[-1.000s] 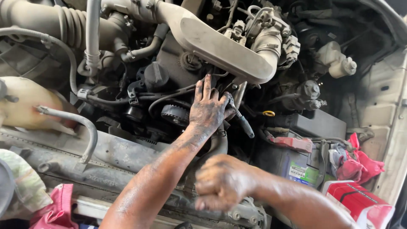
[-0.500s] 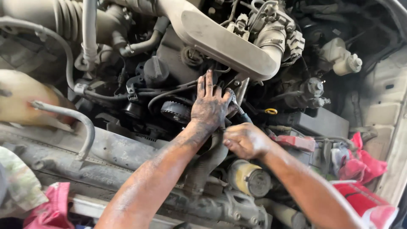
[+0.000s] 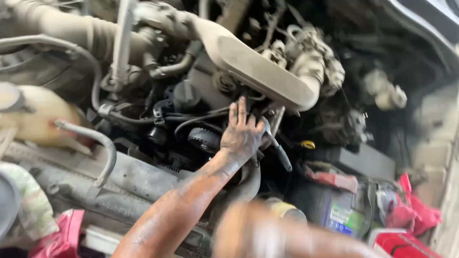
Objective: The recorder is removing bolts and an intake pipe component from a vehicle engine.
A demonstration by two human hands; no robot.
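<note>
Fingers (image 3: pixel 237 112) of the grease-blackened left hand (image 3: pixel 243 136) lie spread and nearly straight, pointing up into the engine bay, the palm pressed flat against dark engine parts under the dusty grey intake duct (image 3: pixel 260 71). They clasp nothing; the thumb side rests against the metal head of a slim ratchet wrench with a black handle (image 3: pixel 277 148).

That wrench sits at the right edge of this hand, touching it. Its long axis runs diagonally: the head is up and to the left by the thumb, and the handle slopes down and to the right, with its free end pointing toward the battery. The handle hangs unheld.

The right hand (image 3: pixel 256 234) is only a motion-blurred shape at the bottom edge of the head view, well below the wrench. Whether its fingers are curled or spread cannot be told. So the left hand is much nearer the tool; the right hand lies down past the handle's lower end.

Just left of the left wrist is a black ribbed pulley (image 3: pixel 204 138). Farther left stands a cream translucent coolant reservoir (image 3: pixel 45 117) with a curved grey metal pipe (image 3: pixel 98 143) before it. Right of the wrench, a small yellow dipstick ring (image 3: pixel 308 144) shows above a dark battery with a blue-green label (image 3: pixel 342 215), and crumpled red rags (image 3: pixel 411 212) lie beyond.
</note>
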